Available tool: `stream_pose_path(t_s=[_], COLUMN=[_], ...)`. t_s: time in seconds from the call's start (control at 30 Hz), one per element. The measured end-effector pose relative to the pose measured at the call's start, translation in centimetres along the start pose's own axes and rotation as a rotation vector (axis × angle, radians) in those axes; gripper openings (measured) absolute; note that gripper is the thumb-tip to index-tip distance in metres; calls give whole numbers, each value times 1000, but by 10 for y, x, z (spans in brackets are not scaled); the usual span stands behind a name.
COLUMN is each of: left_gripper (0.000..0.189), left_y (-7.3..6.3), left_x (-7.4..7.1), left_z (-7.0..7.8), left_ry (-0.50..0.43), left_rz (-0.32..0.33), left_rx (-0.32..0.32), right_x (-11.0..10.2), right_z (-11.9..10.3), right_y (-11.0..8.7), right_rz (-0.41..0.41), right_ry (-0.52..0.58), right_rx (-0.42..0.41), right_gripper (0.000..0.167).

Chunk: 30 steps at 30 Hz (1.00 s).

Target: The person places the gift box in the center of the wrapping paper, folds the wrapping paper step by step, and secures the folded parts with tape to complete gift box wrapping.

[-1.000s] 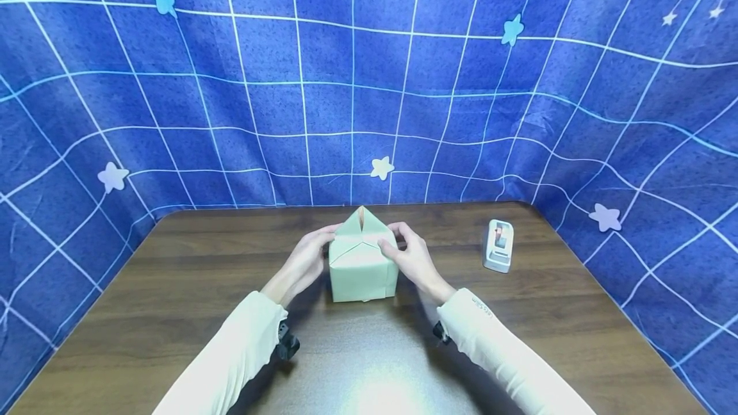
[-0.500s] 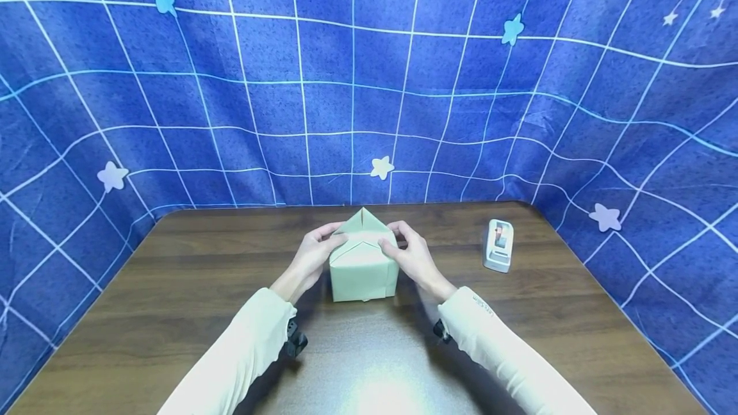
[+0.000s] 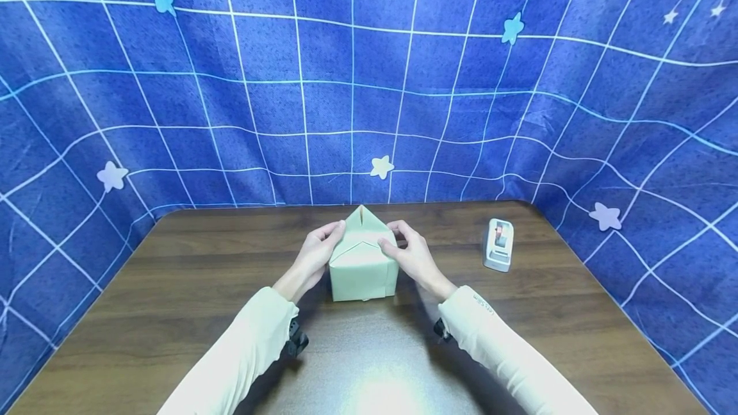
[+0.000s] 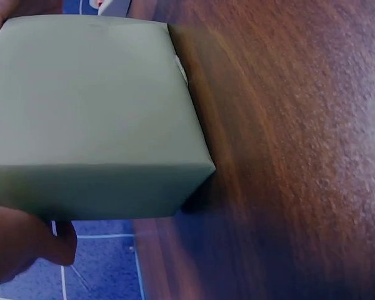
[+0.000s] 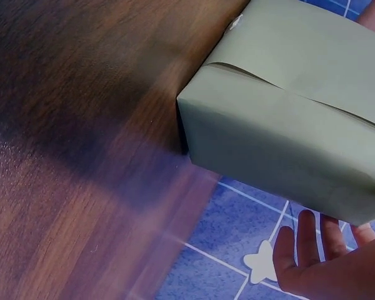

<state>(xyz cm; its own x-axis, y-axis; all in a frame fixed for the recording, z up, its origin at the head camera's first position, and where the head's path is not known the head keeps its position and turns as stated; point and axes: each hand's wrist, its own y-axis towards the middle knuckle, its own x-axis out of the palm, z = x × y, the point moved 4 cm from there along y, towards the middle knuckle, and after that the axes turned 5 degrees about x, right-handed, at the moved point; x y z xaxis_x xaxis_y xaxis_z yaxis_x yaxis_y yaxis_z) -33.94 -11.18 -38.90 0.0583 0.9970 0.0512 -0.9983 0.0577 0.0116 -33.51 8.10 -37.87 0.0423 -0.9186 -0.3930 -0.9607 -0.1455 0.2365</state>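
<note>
A box wrapped in pale green paper [image 3: 363,279] stands on the table, a pointed, folded paper flap rising from its top. At its left side my left hand [image 3: 311,253] pinches the flap's left edge, thumb in front and fingers behind. My right hand [image 3: 414,260] holds the right side, its thumb on the top fold and its fingertips round the back. Both wrist views show the box's green paper [image 4: 81,94] close up. On its side in the right wrist view is an overlapping paper seam [image 5: 287,90], with the right fingers [image 5: 307,240] beyond it.
A small white object with a red part, resembling a tape dispenser [image 3: 498,246], lies on the wooden table [image 3: 219,255] to the right. Behind the table's far edge hangs a blue curtain [image 3: 323,107] with a white grid and stars.
The left hand has moved up and right; its thumb came onto the top, then drew back to the flap's left edge. The flap tip shifted slightly. The right hand stays put.
</note>
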Motion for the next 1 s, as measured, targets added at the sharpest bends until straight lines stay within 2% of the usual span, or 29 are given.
stream_pose_path(t_s=[0.27, 0.4, 0.47, 0.67, 1.0], left_gripper=[39, 35, 33, 31, 36], left_y=[2, 2, 2, 5, 10], left_x=[-1, -2, -2, -2, 0], left_z=[6, 9, 11, 14, 17], left_ry=[136, 201, 216, 182, 146], left_rz=[105, 129, 119, 99, 128], left_rx=[70, 100, 113, 141, 146], right_x=[-1, -1, -1, -1, 0], right_z=[-1, 0, 0, 0, 0], right_y=[0, 0, 0, 0, -1], right_rz=[-1, -1, 0, -2, -9], right_ry=[-4, -8, -9, 2, -3], right_rx=[4, 8, 6, -9, -18], right_gripper=[23, 23, 24, 24, 24])
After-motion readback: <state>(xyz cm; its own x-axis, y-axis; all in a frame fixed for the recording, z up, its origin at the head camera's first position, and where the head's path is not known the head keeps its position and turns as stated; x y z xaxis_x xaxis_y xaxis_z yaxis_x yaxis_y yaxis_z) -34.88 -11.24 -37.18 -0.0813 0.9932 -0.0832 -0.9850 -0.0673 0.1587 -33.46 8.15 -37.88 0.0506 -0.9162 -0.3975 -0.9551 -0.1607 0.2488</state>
